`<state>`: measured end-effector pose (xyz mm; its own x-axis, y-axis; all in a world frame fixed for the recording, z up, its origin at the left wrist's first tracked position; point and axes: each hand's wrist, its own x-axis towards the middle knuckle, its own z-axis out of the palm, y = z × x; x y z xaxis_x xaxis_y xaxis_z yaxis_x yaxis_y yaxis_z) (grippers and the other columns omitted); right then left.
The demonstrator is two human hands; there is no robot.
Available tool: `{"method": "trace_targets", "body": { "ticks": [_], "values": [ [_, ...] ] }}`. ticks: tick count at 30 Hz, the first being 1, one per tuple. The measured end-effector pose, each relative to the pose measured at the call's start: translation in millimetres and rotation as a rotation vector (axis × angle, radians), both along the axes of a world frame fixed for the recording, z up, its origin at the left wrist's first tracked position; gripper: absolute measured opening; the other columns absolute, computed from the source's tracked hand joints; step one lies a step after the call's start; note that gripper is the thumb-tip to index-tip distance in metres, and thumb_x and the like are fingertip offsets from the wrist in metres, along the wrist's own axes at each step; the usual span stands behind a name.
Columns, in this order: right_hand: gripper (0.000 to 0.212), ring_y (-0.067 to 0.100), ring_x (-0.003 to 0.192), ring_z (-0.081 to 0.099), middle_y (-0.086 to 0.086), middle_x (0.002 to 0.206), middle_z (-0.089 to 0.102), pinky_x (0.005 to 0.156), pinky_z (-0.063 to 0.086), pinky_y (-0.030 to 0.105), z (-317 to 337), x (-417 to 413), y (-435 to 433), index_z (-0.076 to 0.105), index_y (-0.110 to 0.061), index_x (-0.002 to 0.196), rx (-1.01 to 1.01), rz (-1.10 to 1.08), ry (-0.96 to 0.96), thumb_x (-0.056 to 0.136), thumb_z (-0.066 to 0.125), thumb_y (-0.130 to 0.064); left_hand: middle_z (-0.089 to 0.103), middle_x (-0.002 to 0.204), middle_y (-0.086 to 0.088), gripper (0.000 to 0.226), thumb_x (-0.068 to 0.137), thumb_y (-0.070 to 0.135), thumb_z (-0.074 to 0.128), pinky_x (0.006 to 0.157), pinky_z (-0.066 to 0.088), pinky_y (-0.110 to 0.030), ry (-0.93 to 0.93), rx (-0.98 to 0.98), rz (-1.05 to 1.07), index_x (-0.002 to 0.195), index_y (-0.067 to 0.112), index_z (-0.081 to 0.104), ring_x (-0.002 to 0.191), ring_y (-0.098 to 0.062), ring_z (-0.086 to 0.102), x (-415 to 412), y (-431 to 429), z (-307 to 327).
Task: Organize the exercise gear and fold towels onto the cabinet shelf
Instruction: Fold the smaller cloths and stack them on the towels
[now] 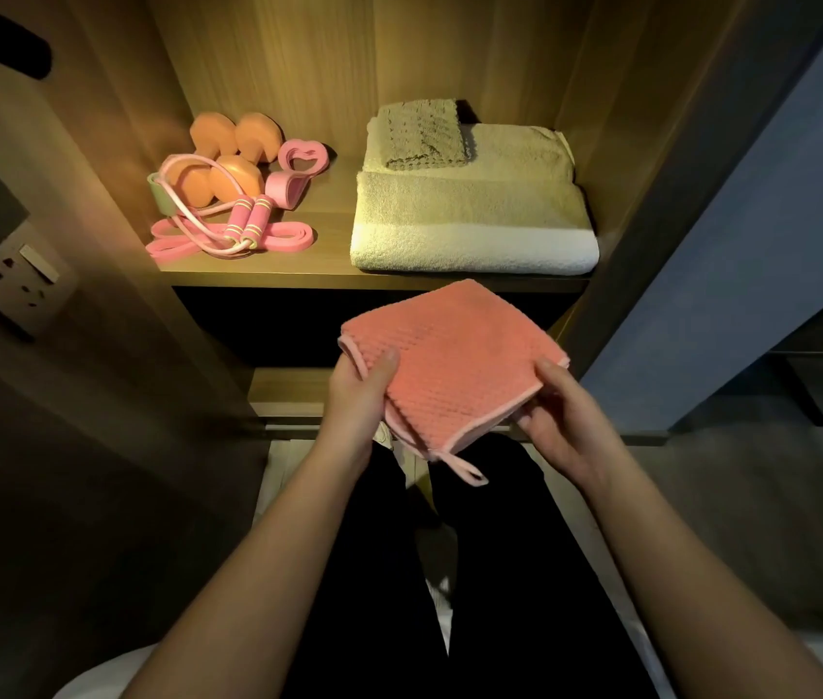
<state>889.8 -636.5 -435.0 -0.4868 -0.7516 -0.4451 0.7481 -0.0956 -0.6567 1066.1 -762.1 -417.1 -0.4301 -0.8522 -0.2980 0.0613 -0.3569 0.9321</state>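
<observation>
Towel (454, 365), pink and folded, hangs just below the shelf (333, 257) front. The left grip (359, 391) pinches its left corner and the right grip (560, 421) clamps its right edge. On the shelf, stacked towels (475, 219) lie right, with orange dumbbells (232, 169) and a skipping rope (248, 224) left.

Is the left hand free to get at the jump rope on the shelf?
Not yet, probably: the left hand grips the pink towel along with the right hand. The way to the jump rope near the shelf front looks open otherwise.
</observation>
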Motion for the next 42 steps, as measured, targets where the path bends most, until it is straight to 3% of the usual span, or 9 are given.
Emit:
{"method": "trace_targets", "body": {
  "ticks": [6,18,21,25,27,30,34,38,42],
  "values": [
    [0.067,0.032,0.11,0.065,0.017,0.118,0.068,0.084,0.056,0.044,8.8,-18.5,16.7,0.071,-0.014,0.119,-0.008,0.502,-0.056,0.077,0.062,-0.065,0.075,0.095,0.006,0.035,0.08,0.041,0.065,0.064,0.057,-0.023,0.01,-0.104,-0.313,0.111,0.025,0.062,0.088,-0.015,0.073,17.4,-25.9,30.4],
    [0.028,0.0,0.07,0.051,-0.01,0.081,0.054,0.053,0.037,0.008,8.1,24.9,-27.9,0.05,-0.016,0.094,0.443,-0.01,1.255,0.104,0.036,-0.038,0.057,0.083,0.006,0.033,0.102,0.047,0.035,0.059,0.049,-0.031,-0.671,-0.691,0.104,0.099,0.017,0.049,0.072,-0.01,0.057,3.2,-12.5,-12.9],
    [0.034,0.005,0.074,0.057,-0.002,0.088,0.061,0.059,0.04,0.015,14.5,16.9,-27.6,0.055,-0.014,0.1,0.471,0.031,1.145,0.102,0.04,-0.045,0.057,0.085,0.009,0.028,0.102,0.044,0.038,0.061,0.048,-0.026,-0.562,-0.653,0.124,0.098,0.019,0.051,0.076,-0.006,0.058,-0.2,-13.2,-15.4],
    [0.051,0.028,0.101,0.068,0.013,0.108,0.071,0.085,0.053,0.042,29.6,5.1,-19.8,0.063,-0.013,0.117,0.294,0.368,0.242,0.078,0.074,-0.044,0.061,0.087,0.011,0.023,0.101,0.047,0.041,0.057,0.043,-0.019,-0.432,-0.555,0.083,0.092,0.029,0.052,0.074,0.0,0.06,-0.2,-20.0,-8.9],
    [0.061,0.035,0.115,0.06,0.018,0.117,0.066,0.096,0.048,0.051,28.2,4.0,-14.1,0.057,-0.009,0.129,0.164,0.452,0.043,0.074,0.077,-0.026,0.067,0.087,0.005,0.031,0.096,0.054,0.047,0.059,0.048,-0.022,-0.261,-0.323,0.029,0.095,0.024,0.058,0.075,-0.01,0.066,1.2,-23.6,-7.1],
    [0.059,0.038,0.126,0.052,0.022,0.134,0.056,0.1,0.047,0.055,24.5,-1.3,-11.7,0.046,-0.007,0.141,0.049,0.425,0.01,0.084,0.06,-0.013,0.074,0.101,-0.003,0.055,0.079,0.056,0.066,0.069,0.056,-0.029,0.045,0.048,-0.25,0.115,0.015,0.063,0.092,-0.021,0.071,7.9,-23.9,-14.5],
    [0.056,0.034,0.116,0.061,0.019,0.123,0.063,0.091,0.054,0.049,29.6,-17.1,-9.6,0.05,-0.008,0.137,0.042,0.413,0.009,0.082,0.06,-0.016,0.073,0.109,-0.001,0.05,0.073,0.03,0.077,0.078,0.057,-0.026,-0.055,0.077,-0.573,0.12,0.019,0.06,0.105,-0.021,0.069,17.2,-28.9,-30.5],
    [0.052,0.034,0.117,0.061,0.019,0.125,0.063,0.092,0.054,0.049,38.7,-26.9,-11.4,0.051,-0.01,0.133,0.014,0.375,0.054,0.082,0.06,-0.01,0.075,0.105,0.0,0.036,0.083,0.018,0.072,0.07,0.058,-0.023,-0.103,0.016,-0.531,0.117,0.016,0.06,0.095,-0.015,0.072,5.6,-39.3,-27.8],
    [0.044,0.025,0.11,0.066,0.008,0.119,0.068,0.095,0.054,0.044,45.8,-31.3,-16.0,0.056,-0.016,0.126,0.035,0.314,0.378,0.083,0.065,-0.009,0.066,0.107,0.0,0.025,0.088,0.021,0.07,0.069,0.058,-0.029,-0.482,-0.226,-0.313,0.108,0.018,0.057,0.09,-0.013,0.066,-18.2,-44.9,-18.5]
  ]
}}
